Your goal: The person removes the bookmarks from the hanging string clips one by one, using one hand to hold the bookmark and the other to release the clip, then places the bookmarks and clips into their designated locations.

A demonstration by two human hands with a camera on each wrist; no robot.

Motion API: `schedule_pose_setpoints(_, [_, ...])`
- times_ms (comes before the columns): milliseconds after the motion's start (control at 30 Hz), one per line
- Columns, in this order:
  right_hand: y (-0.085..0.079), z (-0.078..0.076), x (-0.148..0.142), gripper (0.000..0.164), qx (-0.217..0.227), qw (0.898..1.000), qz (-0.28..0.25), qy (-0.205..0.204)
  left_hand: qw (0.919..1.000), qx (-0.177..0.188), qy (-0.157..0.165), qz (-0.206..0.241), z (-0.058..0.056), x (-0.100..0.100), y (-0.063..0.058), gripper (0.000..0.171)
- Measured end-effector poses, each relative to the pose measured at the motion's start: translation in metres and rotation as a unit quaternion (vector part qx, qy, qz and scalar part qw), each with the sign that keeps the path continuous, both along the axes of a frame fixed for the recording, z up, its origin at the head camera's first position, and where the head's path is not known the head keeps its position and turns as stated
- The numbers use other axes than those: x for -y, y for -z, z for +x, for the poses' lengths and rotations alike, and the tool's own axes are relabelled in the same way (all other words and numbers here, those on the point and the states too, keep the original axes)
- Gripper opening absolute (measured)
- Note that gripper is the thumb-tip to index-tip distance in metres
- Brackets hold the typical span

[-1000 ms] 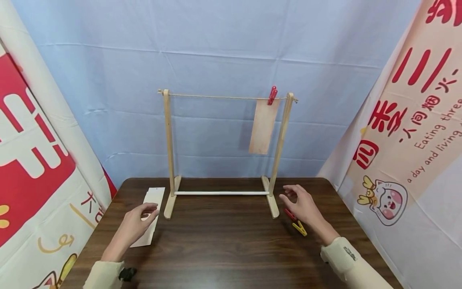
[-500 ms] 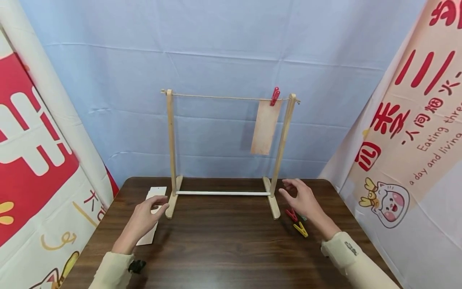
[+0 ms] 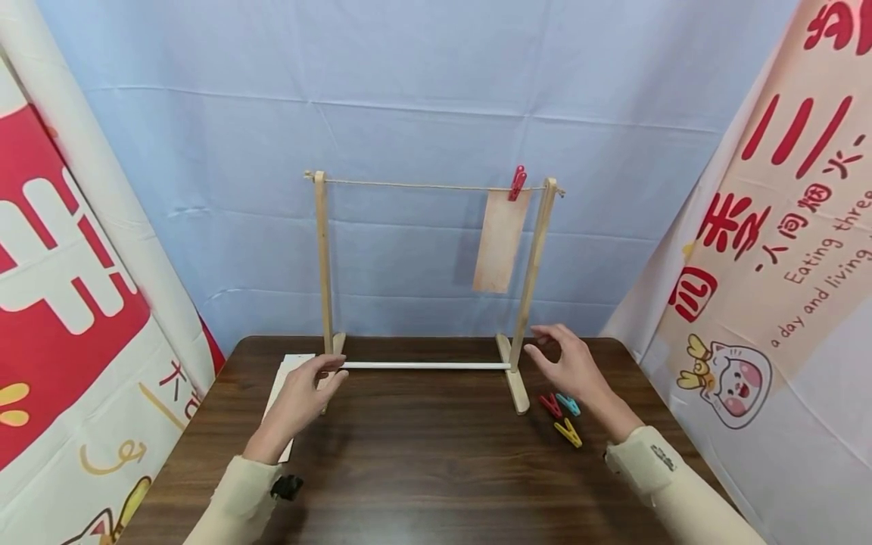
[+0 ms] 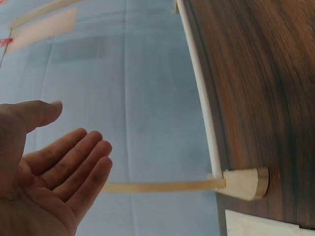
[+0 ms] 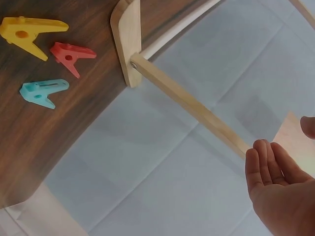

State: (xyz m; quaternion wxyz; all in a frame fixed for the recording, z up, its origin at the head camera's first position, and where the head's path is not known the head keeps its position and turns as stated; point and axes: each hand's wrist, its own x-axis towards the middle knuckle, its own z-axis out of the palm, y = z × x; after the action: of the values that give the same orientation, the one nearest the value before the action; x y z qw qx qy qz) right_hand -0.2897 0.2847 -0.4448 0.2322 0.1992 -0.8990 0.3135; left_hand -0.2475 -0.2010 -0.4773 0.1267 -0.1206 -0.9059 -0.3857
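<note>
My left hand (image 3: 300,397), fingers relaxed and holding nothing, hovers by the left foot of a wooden rack (image 3: 323,265). Below it, partly hidden, lie white paper strips (image 3: 281,386). Near the rack's right post, my right hand (image 3: 571,369) is also relaxed, thumb apart from the fingers. Three clothespins lie close to it: a red clothespin (image 5: 71,56), a yellow clothespin (image 5: 32,34) and a light-blue clothespin (image 5: 43,92). From the rack's string (image 3: 409,184) hangs a pinkish paper strip (image 3: 500,242), clipped by another red clothespin (image 3: 518,184) near the right post.
A white rod (image 3: 425,365) joins the rack's two feet low down. The dark wooden table (image 3: 422,469) ends just behind the rack, where a pale blue cloth (image 3: 422,98) hangs. Printed banners (image 3: 770,227) flank both sides.
My left hand has moved right and slightly up, from over the white paper strips toward the rack's left foot. My right hand has risen a little, uncovering the light-blue clothespin.
</note>
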Motion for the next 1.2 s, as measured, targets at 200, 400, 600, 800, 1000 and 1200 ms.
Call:
schedule_pose_setpoints(200, [-0.007, -0.002, 0.000, 0.037, -0.014, 1.000, 0.000, -0.001, 0.9995, -0.023, 0.008, 0.021, -0.006, -0.019, 0.001, 0.039])
schedule_pose_setpoints(400, [-0.014, -0.004, -0.002, 0.037, -0.016, 1.000, -0.002, -0.004, 0.9993, -0.023, 0.010, 0.027, -0.010, -0.033, 0.000, 0.039])
schedule_pose_setpoints(600, [-0.020, -0.007, -0.003, 0.038, -0.027, 1.000, -0.002, -0.008, 0.9984, -0.016, 0.017, 0.051, -0.018, -0.045, -0.004, 0.037])
schedule_pose_setpoints(800, [-0.026, -0.011, 0.001, 0.040, -0.038, 0.999, 0.001, -0.020, 0.9982, -0.006, 0.029, 0.052, -0.024, -0.058, -0.011, 0.041])
schedule_pose_setpoints(1000, [-0.034, -0.017, 0.003, 0.040, -0.056, 0.998, -0.007, -0.033, 0.9987, -0.017, 0.034, 0.034, -0.030, -0.068, -0.021, 0.042])
schedule_pose_setpoints(1200, [-0.040, -0.022, 0.005, 0.039, -0.070, 0.997, -0.006, -0.037, 0.9985, -0.011, 0.043, 0.032, -0.032, -0.074, -0.027, 0.044])
